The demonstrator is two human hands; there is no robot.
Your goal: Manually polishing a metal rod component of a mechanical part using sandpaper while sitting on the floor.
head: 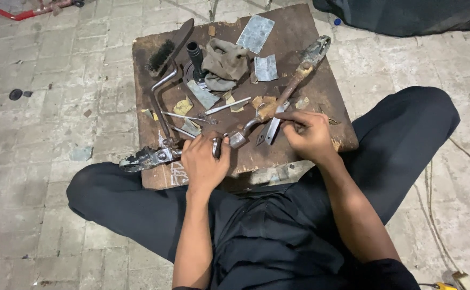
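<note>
Rusty lever [286, 94] — a long, bent metal bar — is lying across the wooden board [321, 86], its long axis running diagonally from the grey clamp-like head at the upper right of the board down to the curved end near the frame's centre. The left hand [205, 161] is closing around that lower curved end at the board's near edge, fingers clenched on the metal. The right hand [307, 131] is sitting just right of it, gripping a small flat blade [271, 129] whose tip is pointing down-left toward the lever's bend; the fingers are pinched tight on it.

So the lever is stretching up and to the right, away from the left hand's grip, while the right hand is lying nearer the middle of the shaft. Left of centre, a second grey lever [157, 121] is resting on the board, its head overhanging the left edge. A brush [165, 51], a crumpled rag [224, 64] and sandpaper pieces [255, 33] are scattered toward the far side — the upper centre of the frame.
</note>
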